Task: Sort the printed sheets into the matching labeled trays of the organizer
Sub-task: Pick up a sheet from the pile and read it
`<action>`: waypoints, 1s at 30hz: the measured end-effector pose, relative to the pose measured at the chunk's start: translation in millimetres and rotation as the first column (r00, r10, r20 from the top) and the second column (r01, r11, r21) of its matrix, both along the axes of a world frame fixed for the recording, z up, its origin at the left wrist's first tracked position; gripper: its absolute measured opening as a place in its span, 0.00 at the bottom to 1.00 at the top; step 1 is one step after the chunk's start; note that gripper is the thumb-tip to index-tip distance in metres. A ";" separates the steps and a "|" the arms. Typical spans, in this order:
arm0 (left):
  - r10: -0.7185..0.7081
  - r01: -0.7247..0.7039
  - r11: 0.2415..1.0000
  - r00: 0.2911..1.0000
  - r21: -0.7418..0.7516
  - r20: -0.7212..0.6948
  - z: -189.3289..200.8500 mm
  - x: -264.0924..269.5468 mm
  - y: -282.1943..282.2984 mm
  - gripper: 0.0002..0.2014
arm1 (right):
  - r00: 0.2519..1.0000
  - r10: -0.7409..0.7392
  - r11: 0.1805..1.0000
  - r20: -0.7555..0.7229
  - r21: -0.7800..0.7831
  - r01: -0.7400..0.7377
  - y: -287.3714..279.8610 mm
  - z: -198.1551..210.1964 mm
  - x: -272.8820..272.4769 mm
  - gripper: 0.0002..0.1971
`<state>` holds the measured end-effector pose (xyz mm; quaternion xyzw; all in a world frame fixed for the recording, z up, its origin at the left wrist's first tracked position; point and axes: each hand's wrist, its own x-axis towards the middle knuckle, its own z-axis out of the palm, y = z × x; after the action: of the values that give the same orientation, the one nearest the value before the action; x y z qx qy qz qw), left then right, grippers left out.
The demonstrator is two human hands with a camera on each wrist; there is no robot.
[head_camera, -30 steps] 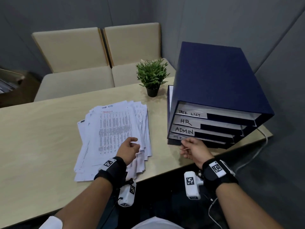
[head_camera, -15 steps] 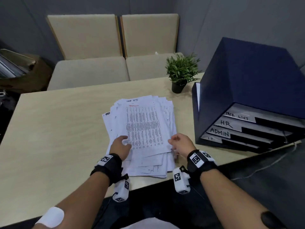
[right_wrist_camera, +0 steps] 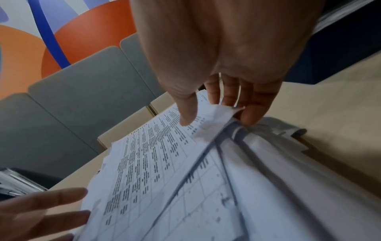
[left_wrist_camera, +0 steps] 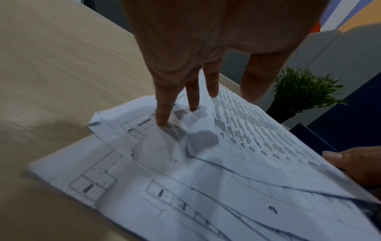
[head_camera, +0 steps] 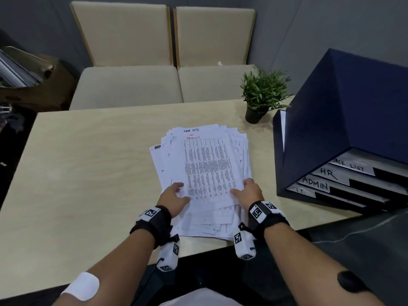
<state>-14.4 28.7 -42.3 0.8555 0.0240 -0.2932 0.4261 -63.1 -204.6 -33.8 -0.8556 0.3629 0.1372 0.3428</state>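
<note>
A loose pile of printed sheets (head_camera: 205, 173) lies on the wooden table (head_camera: 88, 173), its top sheet a dense table headed in red. My left hand (head_camera: 174, 195) rests on the pile's near left part, fingers (left_wrist_camera: 164, 106) straight and pressing the paper. My right hand (head_camera: 248, 192) pinches the top sheet's near right corner (right_wrist_camera: 218, 117), thumb above and fingers under the lifted edge. The dark blue organizer (head_camera: 342, 133) stands at the right with trays labelled TASK LIST, HR, ADMIN and IT.
A small potted plant (head_camera: 262, 96) stands between the pile and the organizer's back corner. Two beige chairs (head_camera: 167, 62) face the table's far side. A cable (head_camera: 353, 230) trails off the near right edge. Bare tabletop lies to the left of the pile.
My right hand left the organizer's bottom tray, came left to the pile and took hold of the top sheet's corner. My head turned left; the left hand stayed on the pile.
</note>
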 end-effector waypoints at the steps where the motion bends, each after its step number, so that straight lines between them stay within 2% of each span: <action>1: 0.008 -0.008 1.000 1.000 -0.006 -0.005 -0.5 0.1 0.7 0.27 | 1.000 -0.016 1.000 0.023 -0.007 0.016 0.6 -1.0 0.4 0.20; 3: 0.021 -0.021 1.000 1.000 -0.009 -0.009 -0.5 -0.1 0.8 0.28 | 0.997 -0.044 0.999 0.067 -0.018 0.045 -1.0 -4.1 -1.3 0.08; 6: 0.038 -0.039 0.999 0.999 -0.012 -0.017 -0.7 0.2 1.8 0.28 | 0.996 -0.046 0.999 0.077 -0.023 0.047 -11.7 -8.6 -7.3 0.13; 11: 0.054 -0.054 0.998 0.998 -0.009 -0.021 -1.6 0.3 0.5 0.28 | 0.994 -0.097 0.995 0.046 -0.013 0.097 -36.8 -10.5 -28.7 0.09; 15: 0.045 -0.045 0.999 0.999 0.005 -0.010 -0.5 -1.5 -4.7 0.27 | 0.993 -0.113 0.983 0.041 0.150 0.106 -38.9 -11.9 -35.9 0.12; 19: 0.041 -0.040 0.999 0.999 0.014 -0.017 0.9 -2.1 -7.4 0.26 | 0.996 0.037 0.967 0.079 0.248 -0.056 -38.0 -9.2 -36.1 0.08; 21: 0.052 -0.051 0.999 0.998 0.017 -0.021 2.1 -2.0 -7.2 0.26 | 0.992 -0.007 0.948 0.128 0.316 -0.034 -42.3 -1.5 -40.7 0.05; 24: 0.099 -0.099 0.995 0.995 -0.018 0.001 7.5 -1.1 -9.1 0.27 | 0.974 -0.111 0.898 0.199 0.441 0.012 -51.1 6.8 -50.5 0.07; 30: 0.230 -0.217 0.950 0.973 -0.226 0.035 26.8 1.1 -24.2 0.28 | 0.947 -0.222 0.806 0.231 0.590 0.045 -48.2 9.5 -58.3 0.07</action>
<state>-13.2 4.5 -15.5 0.8032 0.0752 -0.2179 0.5493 -121.4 -252.9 -24.3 -0.6939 0.3099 0.0898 0.6437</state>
